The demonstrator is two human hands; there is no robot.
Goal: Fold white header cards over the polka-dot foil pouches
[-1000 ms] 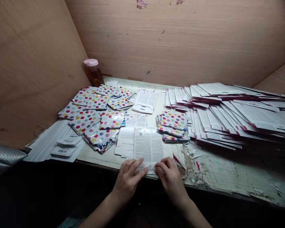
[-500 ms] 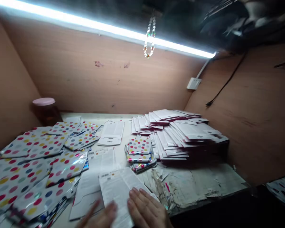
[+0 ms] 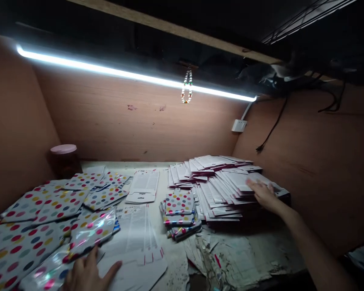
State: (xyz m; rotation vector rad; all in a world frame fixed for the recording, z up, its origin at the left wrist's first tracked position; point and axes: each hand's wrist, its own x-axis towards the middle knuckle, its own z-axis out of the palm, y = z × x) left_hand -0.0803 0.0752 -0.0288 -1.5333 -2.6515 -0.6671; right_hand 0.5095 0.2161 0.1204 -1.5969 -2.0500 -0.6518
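My left hand (image 3: 89,273) is low in the head view, fingers and thumb spread. It is over the border between the polka-dot packets (image 3: 50,238) and a spread of flat white printed cartons (image 3: 130,242), and I see nothing in its grasp. On the right, my right hand (image 3: 262,193) reaches onto the big pile of folded white cartons (image 3: 220,188). Its fingers are stretched out and slightly blurred at the top of the pile. Between the hands lies a small stack of folded polka-dot packets (image 3: 178,208).
Another white carton stack (image 3: 143,186) lies near the back wall. A jar with a pink lid (image 3: 63,149) stands in the left corner. Worn, torn covering (image 3: 212,254) marks the table's front. A bead string (image 3: 186,89) hangs by the light tube; a black cable (image 3: 271,127) hangs right.
My right hand has gone from the white carton at the front to the pile on the right. My left hand has shifted left and spread. The camera view has tilted up.
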